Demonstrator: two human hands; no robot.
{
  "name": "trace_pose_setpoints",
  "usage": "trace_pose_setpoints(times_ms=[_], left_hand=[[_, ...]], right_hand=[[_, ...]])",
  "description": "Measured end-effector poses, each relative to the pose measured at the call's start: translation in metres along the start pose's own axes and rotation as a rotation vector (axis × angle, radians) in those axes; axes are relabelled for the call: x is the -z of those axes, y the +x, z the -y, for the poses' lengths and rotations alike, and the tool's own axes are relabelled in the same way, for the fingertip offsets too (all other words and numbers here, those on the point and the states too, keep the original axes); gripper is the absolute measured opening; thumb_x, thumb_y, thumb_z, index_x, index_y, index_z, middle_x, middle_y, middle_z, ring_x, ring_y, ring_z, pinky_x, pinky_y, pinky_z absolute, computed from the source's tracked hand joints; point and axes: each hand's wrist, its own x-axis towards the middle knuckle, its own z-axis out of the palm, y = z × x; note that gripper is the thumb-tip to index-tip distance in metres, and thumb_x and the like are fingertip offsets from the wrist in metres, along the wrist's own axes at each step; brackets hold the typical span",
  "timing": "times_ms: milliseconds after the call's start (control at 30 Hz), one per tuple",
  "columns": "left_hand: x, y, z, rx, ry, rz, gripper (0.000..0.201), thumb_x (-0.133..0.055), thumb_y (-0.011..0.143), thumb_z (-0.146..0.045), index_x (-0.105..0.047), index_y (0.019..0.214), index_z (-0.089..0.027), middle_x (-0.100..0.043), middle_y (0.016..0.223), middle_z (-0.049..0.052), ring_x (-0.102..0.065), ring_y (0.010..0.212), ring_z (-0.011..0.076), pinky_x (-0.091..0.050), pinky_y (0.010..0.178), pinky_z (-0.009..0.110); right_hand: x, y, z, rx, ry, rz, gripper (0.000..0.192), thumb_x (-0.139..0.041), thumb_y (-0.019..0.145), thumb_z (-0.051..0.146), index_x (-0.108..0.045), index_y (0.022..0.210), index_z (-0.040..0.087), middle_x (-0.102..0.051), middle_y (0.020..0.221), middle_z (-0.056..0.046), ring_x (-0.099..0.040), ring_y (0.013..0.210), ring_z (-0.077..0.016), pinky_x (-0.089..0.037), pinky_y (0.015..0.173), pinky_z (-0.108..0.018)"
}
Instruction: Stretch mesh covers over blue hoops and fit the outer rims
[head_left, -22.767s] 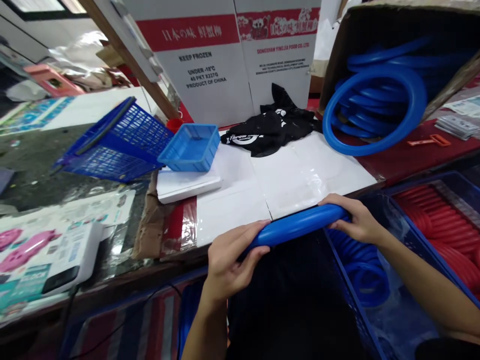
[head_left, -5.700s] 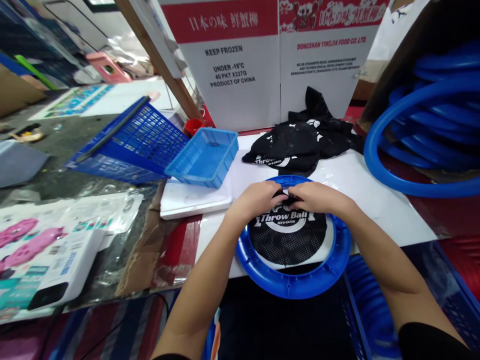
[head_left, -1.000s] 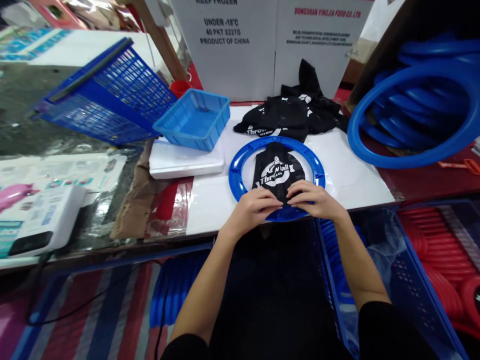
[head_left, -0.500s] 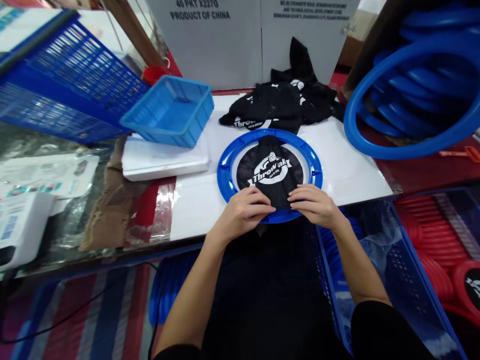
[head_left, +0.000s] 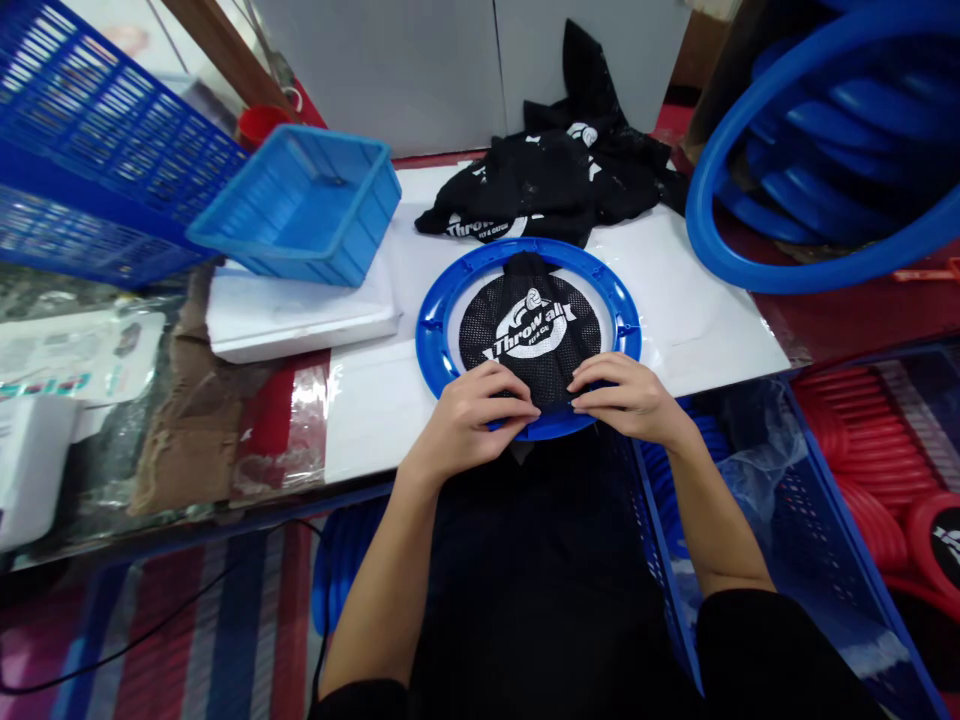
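A blue plastic ring (head_left: 439, 310) lies flat on the white sheet (head_left: 697, 320) at the table's near edge. A black mesh net (head_left: 532, 330) printed "Throw Ball" is spread inside it. My left hand (head_left: 469, 415) and my right hand (head_left: 626, 395) pinch the net's near edge against the ring's near rim, fingertips almost meeting. The net's far tip reaches the ring's far rim. A heap of more black nets (head_left: 555, 180) lies just beyond the ring.
A light blue tray (head_left: 300, 210) rests on a white slab (head_left: 292, 320) to the left, with a dark blue basket (head_left: 97, 170) behind it. Large blue rings (head_left: 810, 160) fill a box at right. A crate of red rings (head_left: 870, 450) stands low right.
The net has been spread wider inside the ring over the last second. Both hands stay on its near edge, and the view has tilted further down.
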Motion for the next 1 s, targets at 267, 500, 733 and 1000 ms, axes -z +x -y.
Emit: trace_pose_setpoints(times_ms=[267, 500, 733, 1000], left_hand=[[0.001, 0.001, -0.001, 0.015, 0.001, -0.003, 0.012, -0.073, 0.093, -0.012, -0.079, 0.087, -0.021, -0.075, 0.090, 0.005, -0.064, 0.090, 0.0217, -0.055, 0.082, 0.040], [0.002, 0.003, -0.003, 0.035, 0.022, 0.031, 0.015, -0.069, 0.093, -0.013, -0.078, 0.085, -0.022, -0.076, 0.092, 0.005, -0.065, 0.091, 0.0233, -0.055, 0.085, 0.042], [-0.007, -0.002, -0.008, 0.161, 0.230, -0.195, 0.008, -0.066, 0.098, -0.019, -0.073, 0.096, -0.022, -0.076, 0.102, 0.007, -0.069, 0.103, 0.0269, -0.053, 0.097, 0.048], [-0.003, -0.010, 0.014, 0.570, 0.373, 0.024, 0.040, -0.060, 0.090, -0.014, -0.064, 0.129, -0.022, -0.046, 0.162, 0.021, -0.041, 0.151, 0.0448, -0.035, 0.117, 0.074]], right_hand=[[0.001, 0.002, -0.002, 0.065, -0.100, 0.033, 0.011, -0.068, 0.099, 0.015, -0.077, 0.098, 0.022, -0.077, 0.107, -0.008, -0.071, 0.105, -0.0234, -0.061, 0.089, -0.044], [0.015, 0.014, 0.024, 0.224, -0.493, 0.249, 0.021, -0.056, 0.101, 0.006, -0.072, 0.097, 0.018, -0.072, 0.113, -0.013, -0.063, 0.116, -0.0268, -0.059, 0.094, -0.048], [0.033, 0.028, 0.033, 0.197, -0.435, 0.423, 0.022, -0.052, 0.102, 0.009, -0.072, 0.100, 0.018, -0.073, 0.112, -0.012, -0.067, 0.104, -0.0251, -0.060, 0.089, -0.045], [0.035, 0.080, -0.016, -0.012, -0.194, 0.177, 0.021, -0.056, 0.104, 0.020, -0.076, 0.110, 0.020, -0.073, 0.114, -0.012, -0.069, 0.108, -0.0273, -0.061, 0.094, -0.047]])
